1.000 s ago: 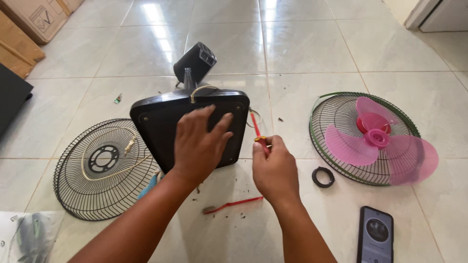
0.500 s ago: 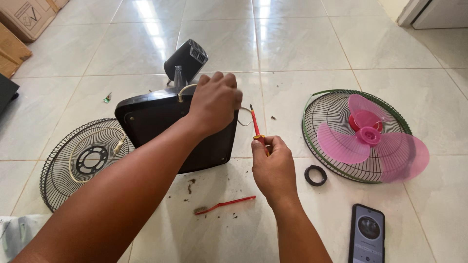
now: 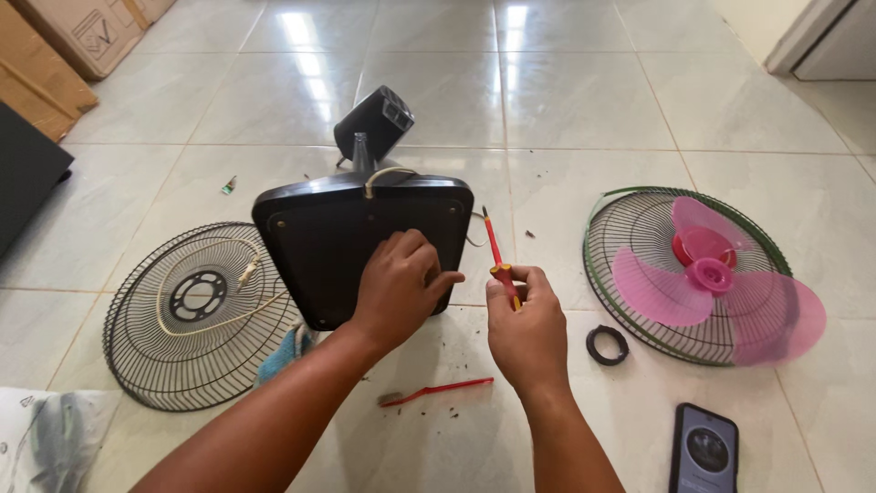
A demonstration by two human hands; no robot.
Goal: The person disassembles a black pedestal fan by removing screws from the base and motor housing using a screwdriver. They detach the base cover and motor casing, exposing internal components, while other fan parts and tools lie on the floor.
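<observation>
A black square fan base (image 3: pixel 328 242) stands tilted on the tiled floor with its underside toward me; the dark motor housing (image 3: pixel 374 123) sticks up behind it. My left hand (image 3: pixel 399 285) rests on the base's lower right part, fingers curled against the panel. To its right, my right hand (image 3: pixel 526 327) is closed around a red and yellow screwdriver (image 3: pixel 495 251), tip pointing up and away, just beside the base's right edge. A pale cord (image 3: pixel 383 173) loops over the base's top edge.
A black wire fan guard (image 3: pixel 146 319) lies at left. Another guard with a pink blade (image 3: pixel 712 274) lies at right, a black ring (image 3: pixel 607 345) near it. A red toothbrush (image 3: pixel 438 391) lies on the floor below my hands, a phone (image 3: pixel 704 451) bottom right, cardboard boxes (image 3: pixel 82 36) top left.
My left hand came down from the base's top edge to its lower right part. My right hand with the screwdriver has stayed beside the base.
</observation>
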